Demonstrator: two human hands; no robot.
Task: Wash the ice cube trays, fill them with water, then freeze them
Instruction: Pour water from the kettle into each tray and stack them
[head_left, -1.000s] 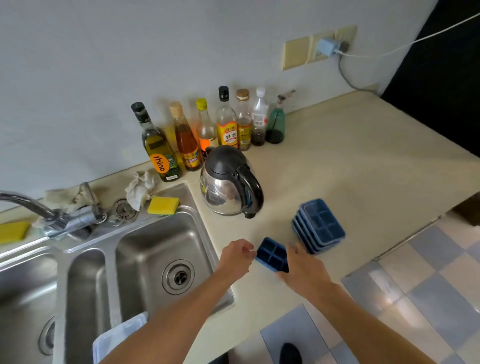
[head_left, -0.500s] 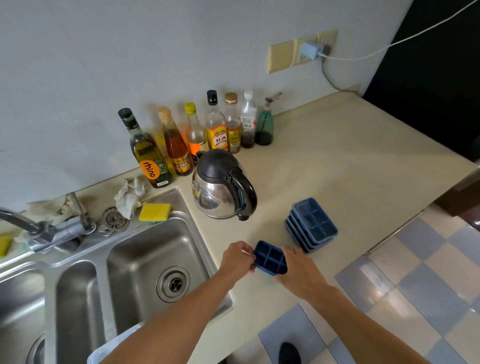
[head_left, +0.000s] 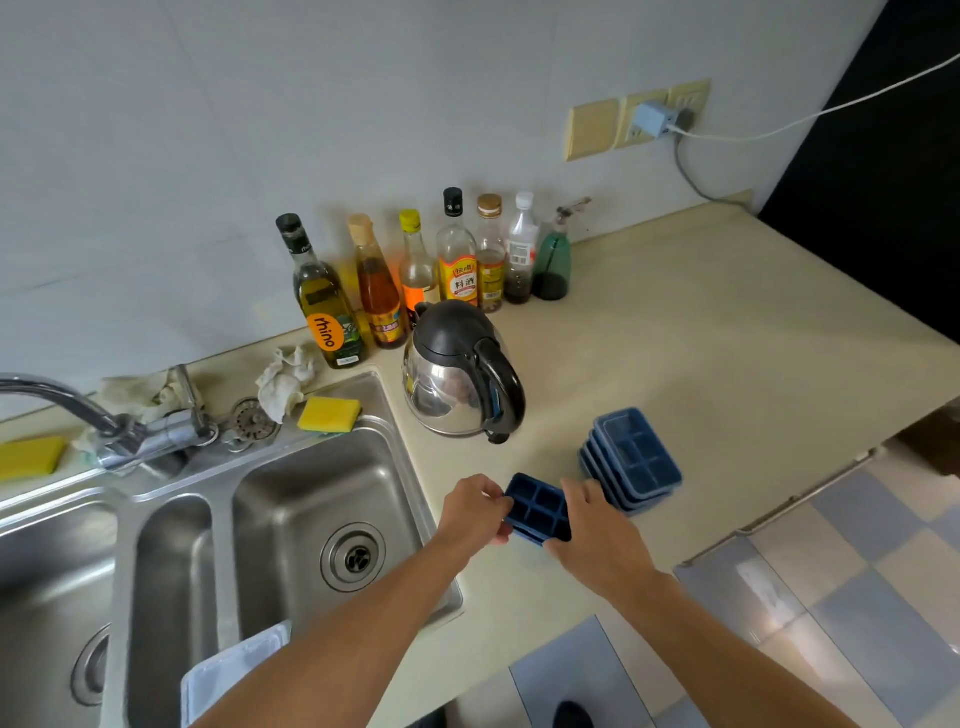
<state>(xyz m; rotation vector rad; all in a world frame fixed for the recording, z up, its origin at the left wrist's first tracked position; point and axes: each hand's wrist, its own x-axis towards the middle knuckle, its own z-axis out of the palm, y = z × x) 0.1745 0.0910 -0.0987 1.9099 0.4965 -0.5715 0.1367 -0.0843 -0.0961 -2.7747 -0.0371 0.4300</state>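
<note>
Head view: we grip a blue ice cube tray (head_left: 537, 506) between left hand (head_left: 475, 512) and right hand (head_left: 597, 535), fingers curled round its ends. Our right fingers could nudge the stacked trays (head_left: 631, 460) just beyond them.

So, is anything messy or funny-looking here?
A little. The strainer lies out beside the faucet, not in the sink. The stack of trays is staggered, each one shifted off the next. A crumpled rag sits by the sponge. Nothing looks spilled.
</note>
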